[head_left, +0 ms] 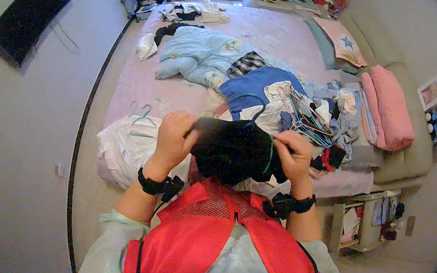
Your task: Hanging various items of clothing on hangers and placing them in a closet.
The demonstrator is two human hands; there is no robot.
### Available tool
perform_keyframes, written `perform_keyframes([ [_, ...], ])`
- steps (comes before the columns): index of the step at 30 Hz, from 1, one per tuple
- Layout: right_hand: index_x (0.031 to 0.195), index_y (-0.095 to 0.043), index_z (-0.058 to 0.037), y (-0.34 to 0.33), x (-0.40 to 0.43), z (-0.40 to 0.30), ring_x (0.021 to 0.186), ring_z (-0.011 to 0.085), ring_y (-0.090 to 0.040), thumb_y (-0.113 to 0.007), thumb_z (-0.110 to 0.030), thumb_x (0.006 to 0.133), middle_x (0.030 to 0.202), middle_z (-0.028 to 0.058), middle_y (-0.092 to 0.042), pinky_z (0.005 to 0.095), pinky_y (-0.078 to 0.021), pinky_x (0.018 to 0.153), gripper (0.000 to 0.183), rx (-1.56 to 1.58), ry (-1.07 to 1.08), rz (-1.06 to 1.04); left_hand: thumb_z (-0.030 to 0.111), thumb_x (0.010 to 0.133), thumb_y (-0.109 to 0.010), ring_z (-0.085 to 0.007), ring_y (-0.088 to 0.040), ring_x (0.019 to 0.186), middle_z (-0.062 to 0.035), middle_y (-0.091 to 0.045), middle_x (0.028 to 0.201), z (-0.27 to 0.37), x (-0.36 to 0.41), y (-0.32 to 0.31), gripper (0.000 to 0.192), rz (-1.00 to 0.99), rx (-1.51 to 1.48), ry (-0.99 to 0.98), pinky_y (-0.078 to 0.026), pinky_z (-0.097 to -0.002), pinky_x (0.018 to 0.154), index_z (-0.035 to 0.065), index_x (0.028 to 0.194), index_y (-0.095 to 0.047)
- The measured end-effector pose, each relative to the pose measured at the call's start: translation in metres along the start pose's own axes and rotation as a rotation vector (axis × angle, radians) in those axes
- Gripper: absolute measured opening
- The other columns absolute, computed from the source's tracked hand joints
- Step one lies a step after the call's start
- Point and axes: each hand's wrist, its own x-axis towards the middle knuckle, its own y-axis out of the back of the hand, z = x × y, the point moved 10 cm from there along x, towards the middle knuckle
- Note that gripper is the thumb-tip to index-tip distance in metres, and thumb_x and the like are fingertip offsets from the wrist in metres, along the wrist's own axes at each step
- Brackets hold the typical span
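Observation:
A black garment (229, 151) is stretched between my two hands in front of my chest. My left hand (176, 136) grips its left end, the thumb against the cloth. At the other end, my right hand (295, 150) pinches the edge, where a thin green strip (270, 155) shows; whether it is a hanger or trim I cannot tell. A dark hanger hook (259, 115) sticks up just beyond the garment's top edge. Left of my left hand, white clothes (123, 152) lie on the bed corner with green hangers (144, 113) on top.
Across the bed (132, 89) lie a light blue quilt (197, 53), a blue garment (252, 82) and a heap of hangers (310, 118) over mixed clothes. A folded pink quilt (391, 111) rests by the headboard. An open-fronted nightstand (371, 223) stands at the right.

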Motion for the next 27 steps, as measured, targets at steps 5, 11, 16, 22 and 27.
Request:
perform_keyframes([
  [5, 0.091, -0.069, -0.0007, 0.009, 0.001, 0.015, 0.079, 0.0232, -0.066, -0.063, -0.005, 0.084, 0.083, 0.0118, -0.068, 0.0311, -0.0498, 0.073, 0.01, -0.003, -0.135, 0.033, 0.01, 0.075, -0.064, -0.0348, -0.056, 0.08, -0.0138, -0.06, 0.083, -0.019, -0.006, 0.025, 0.015, 0.202, 0.001, 0.053, -0.042, -0.0407, 0.072, 0.0036, 0.089, -0.062],
  [11, 0.107, -0.065, -0.0007, 0.028, -0.022, 0.065, 0.091, 0.0186, -0.062, -0.064, -0.005, 0.084, 0.098, 0.0096, -0.066, 0.0283, -0.0471, 0.083, 0.024, 0.126, -0.312, 0.162, 0.012, 0.079, -0.064, -0.0306, -0.057, 0.082, -0.0118, -0.061, 0.084, -0.043, -0.012, 0.037, 0.012, 0.203, -0.082, 0.178, -0.04, -0.0374, 0.076, 0.0038, 0.088, -0.063],
  [16, 0.109, -0.064, -0.0004, 0.023, -0.018, 0.057, 0.092, 0.0177, -0.061, -0.061, -0.004, 0.085, 0.102, 0.0095, -0.066, 0.0285, -0.0471, 0.084, 0.025, 0.053, -0.253, 0.155, 0.011, 0.08, -0.066, -0.0297, -0.058, 0.083, -0.0115, -0.062, 0.085, -0.061, -0.025, 0.05, 0.013, 0.275, -0.115, 0.23, -0.042, -0.0362, 0.078, 0.0033, 0.09, -0.065],
  [22, 0.099, -0.067, -0.0012, 0.045, -0.033, 0.087, 0.09, 0.0209, -0.062, -0.06, -0.001, 0.083, 0.094, 0.0108, -0.066, 0.0298, -0.0467, 0.083, 0.018, 0.403, -0.413, 0.049, 0.006, 0.078, -0.068, -0.0276, -0.058, 0.08, -0.0111, -0.062, 0.082, -0.074, -0.03, 0.059, 0.012, 0.238, -0.169, 0.226, -0.044, -0.0351, 0.074, 0.0016, 0.089, -0.066],
  [27, 0.102, -0.066, -0.0006, 0.03, 0.006, 0.026, 0.1, 0.0235, -0.059, -0.066, -0.004, 0.078, 0.103, 0.0109, -0.063, 0.0326, -0.0436, 0.089, 0.025, -0.043, -0.092, -0.15, 0.006, 0.077, -0.07, -0.0243, -0.058, 0.076, -0.0096, -0.063, 0.08, -0.067, -0.027, 0.051, 0.012, 0.221, -0.249, 0.284, -0.044, -0.0327, 0.071, 0.0019, 0.088, -0.067],
])
